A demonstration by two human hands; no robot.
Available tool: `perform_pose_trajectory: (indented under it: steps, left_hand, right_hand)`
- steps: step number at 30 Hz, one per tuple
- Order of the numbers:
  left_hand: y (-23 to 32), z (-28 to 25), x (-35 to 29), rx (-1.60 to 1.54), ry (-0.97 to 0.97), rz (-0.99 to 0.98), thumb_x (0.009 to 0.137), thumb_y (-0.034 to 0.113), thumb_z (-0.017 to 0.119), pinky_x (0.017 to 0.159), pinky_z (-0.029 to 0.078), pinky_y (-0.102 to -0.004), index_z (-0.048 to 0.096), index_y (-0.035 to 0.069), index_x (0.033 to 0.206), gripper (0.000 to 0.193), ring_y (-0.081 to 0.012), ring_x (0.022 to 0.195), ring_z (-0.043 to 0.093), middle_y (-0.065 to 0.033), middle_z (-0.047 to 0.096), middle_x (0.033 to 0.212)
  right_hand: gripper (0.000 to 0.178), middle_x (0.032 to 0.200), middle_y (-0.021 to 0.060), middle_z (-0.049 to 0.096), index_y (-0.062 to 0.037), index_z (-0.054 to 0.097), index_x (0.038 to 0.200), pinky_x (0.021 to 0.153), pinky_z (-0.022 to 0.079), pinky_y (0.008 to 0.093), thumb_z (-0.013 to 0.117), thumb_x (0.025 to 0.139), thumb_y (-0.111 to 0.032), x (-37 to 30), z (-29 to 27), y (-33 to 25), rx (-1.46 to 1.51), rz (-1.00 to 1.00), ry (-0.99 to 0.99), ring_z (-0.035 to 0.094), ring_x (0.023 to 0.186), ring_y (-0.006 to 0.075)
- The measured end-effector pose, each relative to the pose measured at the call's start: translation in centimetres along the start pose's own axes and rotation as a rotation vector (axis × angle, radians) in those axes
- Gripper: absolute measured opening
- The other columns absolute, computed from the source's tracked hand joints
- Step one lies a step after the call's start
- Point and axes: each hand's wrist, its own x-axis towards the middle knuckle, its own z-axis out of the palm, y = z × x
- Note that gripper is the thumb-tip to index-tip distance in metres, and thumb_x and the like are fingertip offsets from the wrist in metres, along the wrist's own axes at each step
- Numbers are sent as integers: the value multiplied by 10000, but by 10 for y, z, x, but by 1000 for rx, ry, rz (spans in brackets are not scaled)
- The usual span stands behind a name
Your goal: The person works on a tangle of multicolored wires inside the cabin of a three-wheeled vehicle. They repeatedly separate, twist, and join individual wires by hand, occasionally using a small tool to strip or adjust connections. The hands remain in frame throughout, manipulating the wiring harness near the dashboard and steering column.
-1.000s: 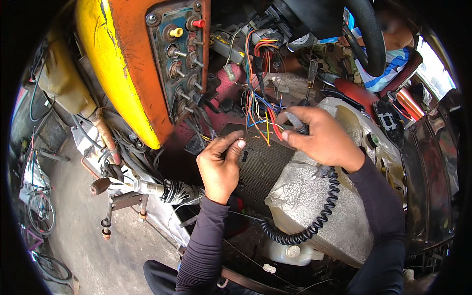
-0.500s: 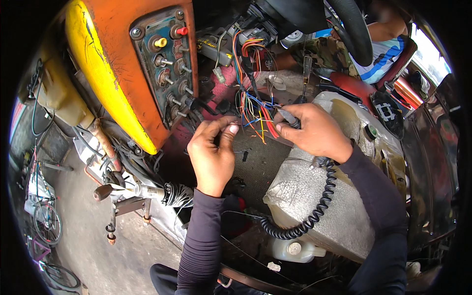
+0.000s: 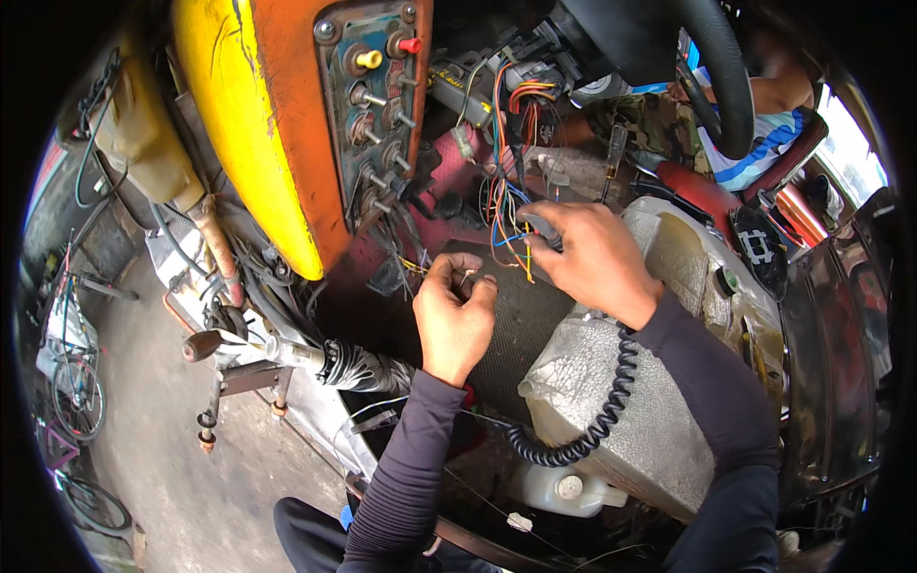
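Observation:
My right hand is closed round a grey probe-like tool, held beside a bundle of stripped, multicoloured wires that hangs below the steering column. A black coiled cord emerges from under this hand and loops down to the left. To the left of the bundle, my left hand is curled with thumb and fingers pinched together. Whatever lies between those fingertips is too small to make out. Thin yellow-ended wires show just beyond it, under the switch panel.
An orange and yellow dashboard housing rises at the left, with a black steering wheel at upper right. A silver-covered engine box lies below my right arm. Another person sits at the far right. A lever juts out left.
The view has shifted, so the dashboard sits further right. My left hand has drawn back slightly from the wire bundle, and its fingers are more curled. The right hand keeps its grip beside the wires.

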Motion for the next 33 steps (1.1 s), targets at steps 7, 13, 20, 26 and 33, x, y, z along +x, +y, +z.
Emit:
perform_pose_trajectory:
  steps: [7,13,20,26,33]
  left_hand:
    - [3,3,-7,94,13,275,844,-35,696,607,446,-256,645,-23,1055,217,-54,664,500,-49,678,832]
    - [-2,12,2,280,52,446,815,13,829,626,517,-343,747,39,1078,277,-227,671,623,-105,684,924]
    - [3,3,0,160,82,406,864,29,820,732,560,-348,802,39,991,129,-243,786,721,-119,741,916]
    - [8,1,1,119,75,382,875,35,822,757,557,-319,810,31,1001,127,-213,806,725,-118,768,925]
    - [6,5,0,139,118,361,865,62,838,684,525,-324,810,32,986,127,-208,720,679,-113,746,861]
  right_hand:
    - [224,977,228,734,-5,736,1043,791,552,523,748,885,-162,3,8,2,-61,48,17,710,932,429]
    - [255,951,219,718,22,733,1063,772,543,500,760,874,-148,-2,11,0,137,-133,-77,694,878,427]
    - [207,908,223,714,16,741,1019,749,536,466,743,890,-146,-1,13,3,255,-49,-128,703,856,411]
    - [182,888,201,736,12,748,1015,744,542,402,729,919,-141,-4,16,-2,393,126,-184,718,786,319]
    - [157,869,113,767,24,761,1040,737,543,318,721,930,-81,-6,18,-3,564,267,-217,669,768,115]
